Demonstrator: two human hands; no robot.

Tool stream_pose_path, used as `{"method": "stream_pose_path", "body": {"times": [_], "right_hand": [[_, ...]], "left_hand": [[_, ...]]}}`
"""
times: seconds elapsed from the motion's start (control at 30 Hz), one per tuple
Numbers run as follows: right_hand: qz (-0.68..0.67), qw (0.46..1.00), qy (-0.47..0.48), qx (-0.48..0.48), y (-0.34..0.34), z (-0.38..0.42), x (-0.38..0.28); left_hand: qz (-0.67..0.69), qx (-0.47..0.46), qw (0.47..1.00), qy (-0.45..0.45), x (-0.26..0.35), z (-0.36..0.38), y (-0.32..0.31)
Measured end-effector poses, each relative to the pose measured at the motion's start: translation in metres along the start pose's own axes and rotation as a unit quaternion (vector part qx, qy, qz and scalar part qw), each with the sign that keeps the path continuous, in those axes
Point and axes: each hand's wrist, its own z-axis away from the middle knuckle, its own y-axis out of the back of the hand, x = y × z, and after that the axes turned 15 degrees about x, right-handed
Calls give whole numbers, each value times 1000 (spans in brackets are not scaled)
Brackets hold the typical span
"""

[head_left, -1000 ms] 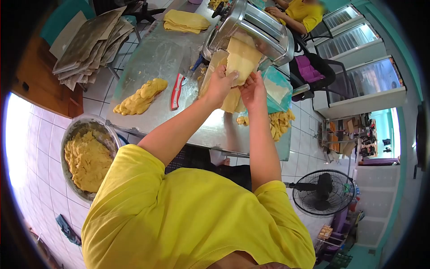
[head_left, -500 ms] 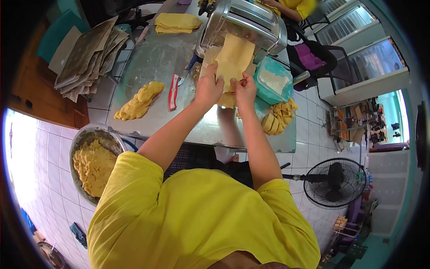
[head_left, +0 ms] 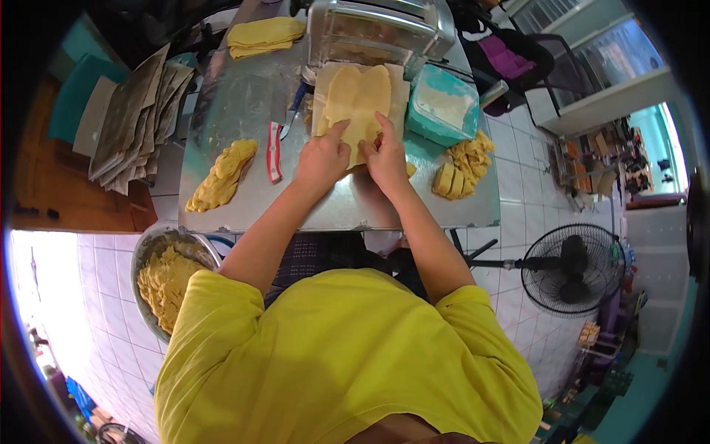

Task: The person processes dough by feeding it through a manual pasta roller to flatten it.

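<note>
We see a thin yellow dough sheet (head_left: pixel 360 92) lying on a pale flat layer (head_left: pixel 399 96), just on the near side of a steel rolling machine (head_left: pixel 381 33). At the end farthest from the machine, the left hand (head_left: pixel 323 161) and right hand (head_left: pixel 384 157) sit on the sheet, index fingers extended towards the machine, other fingers curled; we cannot tell whether either pinches the dough. Near the machine's right side, we find a teal tub (head_left: pixel 423 127) of white powder. Left of the machine lie folded dough sheets (head_left: pixel 265 33); farther towards us on that side is a dough lump (head_left: pixel 224 174). A metal table (head_left: pixel 340 211) carries the machine.
</note>
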Motion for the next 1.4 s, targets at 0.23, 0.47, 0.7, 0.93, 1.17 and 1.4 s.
{"method": "stream_pose_path", "body": {"times": [0.23,0.47,0.7,0.93,1.17,1.4], "right_hand": [[54,977,194,66,39,6,16],[413,889,162,113,126,17,49],[340,913,221,44,108,30,53],[-297,940,-168,-15,116,14,19],[-162,984,61,-40,105,24,5],[-81,972,214,-57,89,38,-1]], "left_hand": [[-65,-78,995,-25,-4,2,13],[-24,-28,999,9,-1,3,18],[86,-53,994,-29,44,17,-2],[363,-262,875,186,70,24,-15],[504,-270,762,305,56,14,-13],[495,-310,729,357,47,21,12]]}}
